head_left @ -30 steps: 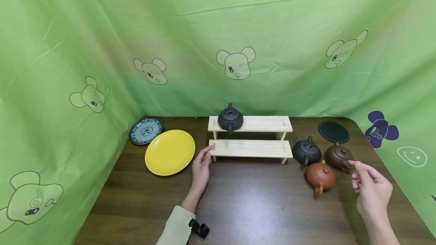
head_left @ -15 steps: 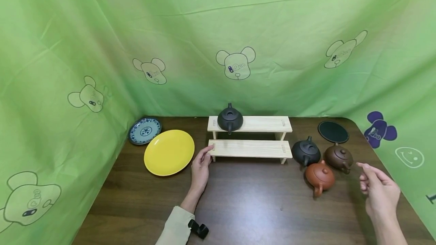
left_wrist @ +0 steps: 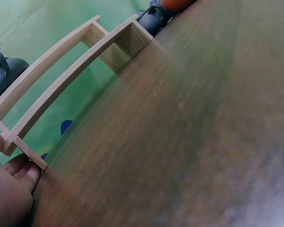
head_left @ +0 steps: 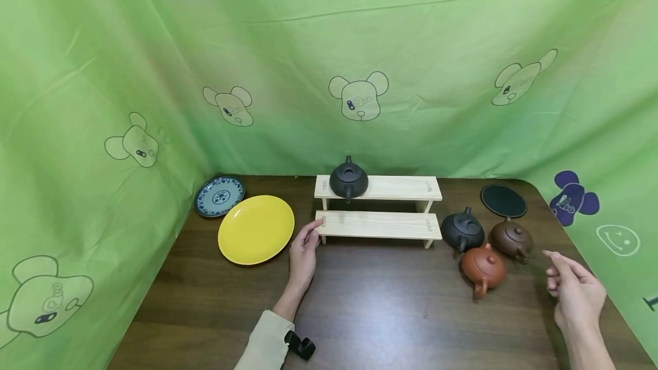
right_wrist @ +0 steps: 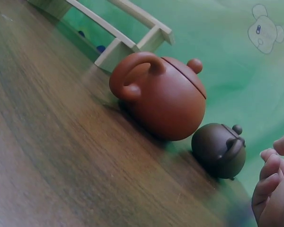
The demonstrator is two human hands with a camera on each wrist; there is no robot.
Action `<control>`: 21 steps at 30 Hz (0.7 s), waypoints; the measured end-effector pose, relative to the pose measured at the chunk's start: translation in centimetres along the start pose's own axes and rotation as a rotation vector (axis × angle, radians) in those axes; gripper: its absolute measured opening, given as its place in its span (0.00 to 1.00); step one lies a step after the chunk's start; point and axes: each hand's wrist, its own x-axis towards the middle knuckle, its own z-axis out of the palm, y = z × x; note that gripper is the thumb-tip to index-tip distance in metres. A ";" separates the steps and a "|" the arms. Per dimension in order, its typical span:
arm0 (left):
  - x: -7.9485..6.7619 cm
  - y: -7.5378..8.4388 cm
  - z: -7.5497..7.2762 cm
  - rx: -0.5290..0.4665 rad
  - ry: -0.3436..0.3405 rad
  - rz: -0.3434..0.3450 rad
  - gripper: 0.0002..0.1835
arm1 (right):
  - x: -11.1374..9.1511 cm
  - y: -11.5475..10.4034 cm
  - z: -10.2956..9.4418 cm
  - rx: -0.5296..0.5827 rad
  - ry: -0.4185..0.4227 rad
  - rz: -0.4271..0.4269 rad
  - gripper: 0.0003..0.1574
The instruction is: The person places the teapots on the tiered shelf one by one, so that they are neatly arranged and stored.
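A pale two-tier wooden shelf stand [head_left: 377,225] stands at the back middle of the table. My left hand [head_left: 302,258] holds the left end of its lower tier, fingers at the top edge and beside the leg in the left wrist view. On the upper tier, at its left, sits a black teapot [head_left: 348,180]. My right hand [head_left: 578,293] hovers right of the teapots, fingers loosely curled, holding nothing. Nearest to it is a dark brown teapot [head_left: 512,238]. A reddish-clay teapot [head_left: 484,270] and another black teapot [head_left: 463,230] stand close by on the table.
Left of the stand lie a yellow plate [head_left: 256,230] and a blue patterned plate [head_left: 220,196], close together. A dark oval mat or tray [head_left: 504,201] lies behind the brown teapot. Green curtain [head_left: 288,44] encloses the back and sides of the brown table [head_left: 380,313].
My right hand has drawn back to the right from the brown teapot's handle, leaving a gap. The left hand, stand and teapots have stayed in place.
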 end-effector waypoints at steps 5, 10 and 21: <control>-0.7 2.3 0.4 0.021 0.013 0.046 0.15 | 0.1 0.4 -0.3 -0.043 -0.031 0.014 0.16; -1.0 4.2 0.8 0.045 0.017 -0.039 0.16 | 0.1 0.8 -0.6 -0.149 -0.094 0.037 0.18; -1.1 4.0 0.8 0.046 0.027 0.013 0.15 | -0.1 1.1 -0.3 -0.321 -0.079 0.045 0.20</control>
